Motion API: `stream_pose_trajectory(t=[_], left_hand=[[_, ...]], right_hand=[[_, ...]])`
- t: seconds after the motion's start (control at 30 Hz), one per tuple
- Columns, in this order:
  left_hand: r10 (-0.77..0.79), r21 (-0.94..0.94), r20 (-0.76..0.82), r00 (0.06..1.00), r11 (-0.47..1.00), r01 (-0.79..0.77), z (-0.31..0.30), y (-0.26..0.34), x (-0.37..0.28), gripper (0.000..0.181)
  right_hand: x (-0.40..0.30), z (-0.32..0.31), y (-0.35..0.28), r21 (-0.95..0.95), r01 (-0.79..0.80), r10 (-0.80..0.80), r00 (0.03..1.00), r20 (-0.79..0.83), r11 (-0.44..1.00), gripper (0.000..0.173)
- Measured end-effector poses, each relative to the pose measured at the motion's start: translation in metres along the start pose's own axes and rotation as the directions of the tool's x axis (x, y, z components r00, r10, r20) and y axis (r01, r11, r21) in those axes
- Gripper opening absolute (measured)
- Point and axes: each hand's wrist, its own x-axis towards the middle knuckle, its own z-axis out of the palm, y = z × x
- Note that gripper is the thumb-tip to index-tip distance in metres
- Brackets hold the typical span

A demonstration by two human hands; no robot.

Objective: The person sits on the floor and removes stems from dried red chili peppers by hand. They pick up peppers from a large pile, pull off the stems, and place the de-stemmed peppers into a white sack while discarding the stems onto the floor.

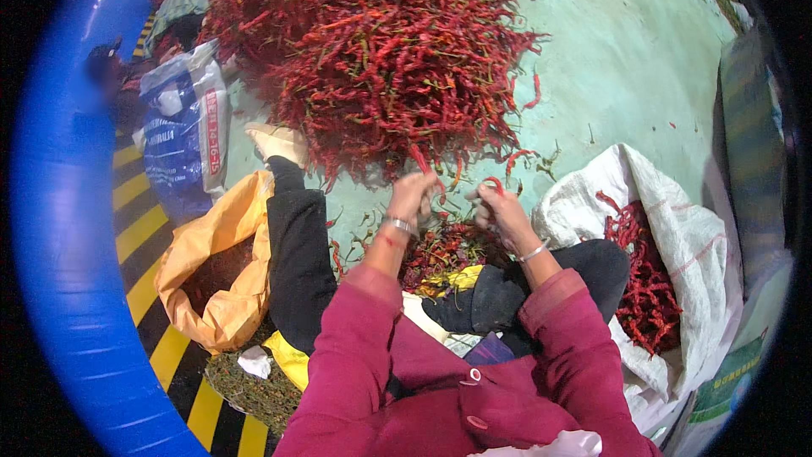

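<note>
My left hand (pixel 409 200) grips red chili peppers (pixel 419 157), which stick out past its fingers toward the big heap. A curved red chili pepper (pixel 493 184) shows at the thumb of my right hand (pixel 500 211), whose fingers are closed around it. The hands are a short way apart over the pale green floor. In front of them spreads a large heap of red chili peppers (pixel 393 63), many with green stems. Below the hands, by my folded leg, lies a smaller pile of chili pieces and stems (pixel 444 247).
On the right, a white woven sack (pixel 688 241) gapes around red chilies (pixel 641 285). An orange sack (pixel 222 324) stands open at left, near a blue-and-white printed bag (pixel 177 139) and a bundle of stems (pixel 266 387). A blurred person (pixel 104 70) is at far left.
</note>
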Motion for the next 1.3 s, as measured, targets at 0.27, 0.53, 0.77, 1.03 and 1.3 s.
stream_pose_trajectory(t=[0.27,0.53,0.77,1.03,1.3], left_hand=[[-0.219,0.127,0.224,0.95,0.973,0.194,0.028,-0.028,-0.099,0.024],[0.551,0.41,-0.061,0.832,0.774,-0.482,0.03,-0.012,-0.086,0.014],[0.7,0.663,0.036,0.714,0.518,-0.541,0.036,-0.007,-0.091,0.011],[-0.121,-0.537,0.251,0.96,0.808,0.242,0.006,-0.022,-0.068,0.005],[0.509,0.442,-0.145,0.848,0.8,-0.405,-0.009,0.0,0.04,0.032]], right_hand=[[-0.008,0.022,0.004,0.043,0.004,-0.014,0.97,0.242,0.999,0.027],[-0.007,0.028,0.012,-0.459,0.355,-0.263,0.931,0.253,0.814,0.02],[-0.008,0.022,0.015,-0.622,0.468,-0.364,0.883,0.296,0.628,0.013],[-0.016,0.024,0.003,-0.672,0.708,-0.507,0.671,0.542,0.219,0.011],[-0.017,0.034,-0.011,-0.446,0.395,-0.368,0.918,0.149,0.803,0.015]])
